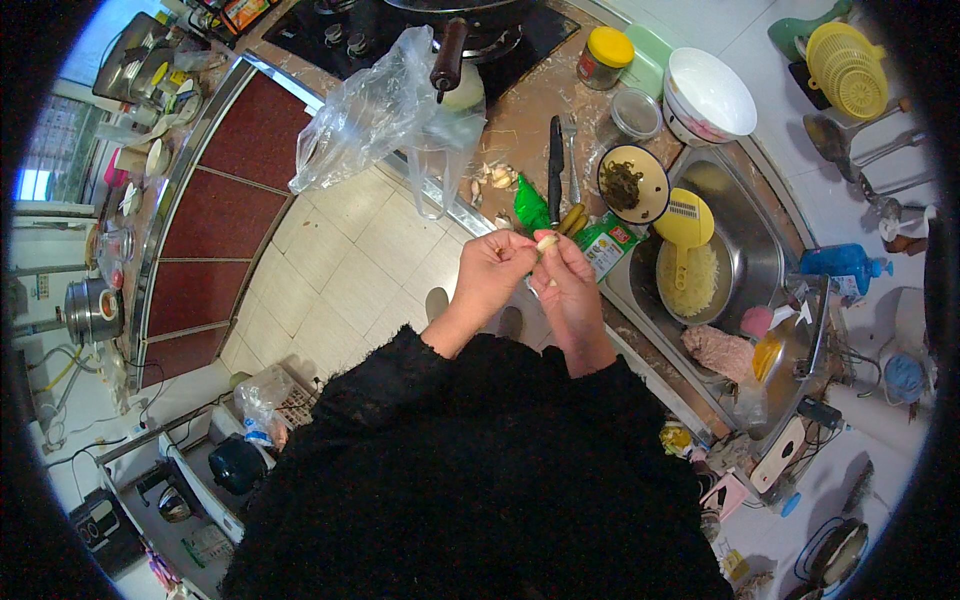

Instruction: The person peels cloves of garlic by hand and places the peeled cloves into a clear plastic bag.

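Note:
A pale garlic clove sits between the fingertips of my right hand, with another pale piece lower against its fingers. My left hand meets it from the left, thumb and fingertips pinched together; whether they grip a bit of skin cannot be told. Just beyond, on the counter, lie garlic cloves and skins, a green packet, a black-handled knife and a fork. Pickled cucumbers and a green-and-white packet are close to my right hand. A bowl of dark shredded vegetable stands beyond.
A clear plastic bag hangs over the counter edge by the gas hob. At right, the steel sink holds a bowl of pale shreds beneath a yellow grater. A white bowl and yellow-lidded jar stand behind.

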Demonstrator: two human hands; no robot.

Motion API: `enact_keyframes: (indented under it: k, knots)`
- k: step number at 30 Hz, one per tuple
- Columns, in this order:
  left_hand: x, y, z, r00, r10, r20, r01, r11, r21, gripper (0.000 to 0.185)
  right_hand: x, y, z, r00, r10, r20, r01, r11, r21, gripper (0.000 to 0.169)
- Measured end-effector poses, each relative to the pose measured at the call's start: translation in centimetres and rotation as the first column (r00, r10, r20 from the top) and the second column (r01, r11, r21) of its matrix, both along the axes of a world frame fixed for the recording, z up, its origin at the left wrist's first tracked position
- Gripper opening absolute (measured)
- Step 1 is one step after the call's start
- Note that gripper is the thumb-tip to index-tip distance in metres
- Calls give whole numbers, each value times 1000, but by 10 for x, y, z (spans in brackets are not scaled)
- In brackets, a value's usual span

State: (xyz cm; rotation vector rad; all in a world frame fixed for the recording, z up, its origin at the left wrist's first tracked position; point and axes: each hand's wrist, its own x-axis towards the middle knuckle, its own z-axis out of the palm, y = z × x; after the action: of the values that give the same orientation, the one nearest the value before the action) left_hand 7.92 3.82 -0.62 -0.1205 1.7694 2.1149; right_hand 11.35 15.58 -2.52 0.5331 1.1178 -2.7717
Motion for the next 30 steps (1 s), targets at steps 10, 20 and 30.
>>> enact_keyframes:
  k: [10,20,30]
  knots:
    - [13,9,-11,988,87,-131,-105,984,-142,8,0,-3,2,988,78,137,-2,876,-482,22]
    - [13,9,-6,989,75,-130,-77,997,-11,9,-4,-1,3,991,50,121,4,914,-407,22]
    - [7,6,1,977,-6,-215,-17,994,-105,11,0,-8,6,995,-101,5,101,994,-33,22]
